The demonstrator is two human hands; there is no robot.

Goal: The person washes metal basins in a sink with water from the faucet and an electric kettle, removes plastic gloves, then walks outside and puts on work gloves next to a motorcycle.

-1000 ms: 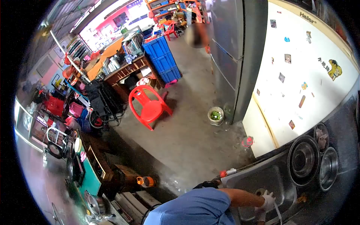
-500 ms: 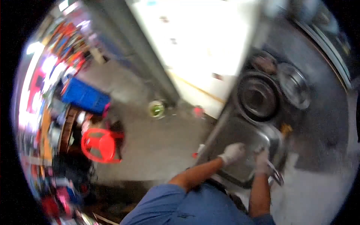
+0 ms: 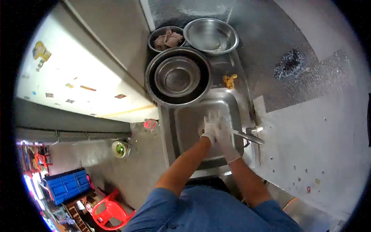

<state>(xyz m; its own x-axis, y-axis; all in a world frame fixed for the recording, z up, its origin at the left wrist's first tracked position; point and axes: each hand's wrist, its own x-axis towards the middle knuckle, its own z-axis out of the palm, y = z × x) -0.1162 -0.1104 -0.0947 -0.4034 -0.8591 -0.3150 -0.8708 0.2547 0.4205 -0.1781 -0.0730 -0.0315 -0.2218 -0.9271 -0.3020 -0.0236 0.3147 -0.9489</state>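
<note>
Both of my hands are in white gloves over the metal sink (image 3: 185, 149). My left hand (image 3: 209, 129) points away from me with its fingers stretched out. Against its right side lies my right hand (image 3: 222, 133), whose fingers are also extended and somewhat blurred. The palms seem to meet, and I see nothing held in either hand. A metal tap (image 3: 249, 137) reaches in from the right, its spout end close to my right hand.
Beyond the sink stand nested metal basins (image 3: 152, 83), a bowl of pale meat (image 3: 170, 40) and a wide metal bowl (image 3: 231, 38). A yellow cloth-like item (image 3: 230, 81) lies on the rim. Left are a white refrigerator-like panel (image 3: 83, 87), a bucket (image 3: 120, 149) and a red chair (image 3: 110, 212).
My view has swung to the right and now faces the sink squarely. My hands, apart over the sink before, have come together beside the tap.
</note>
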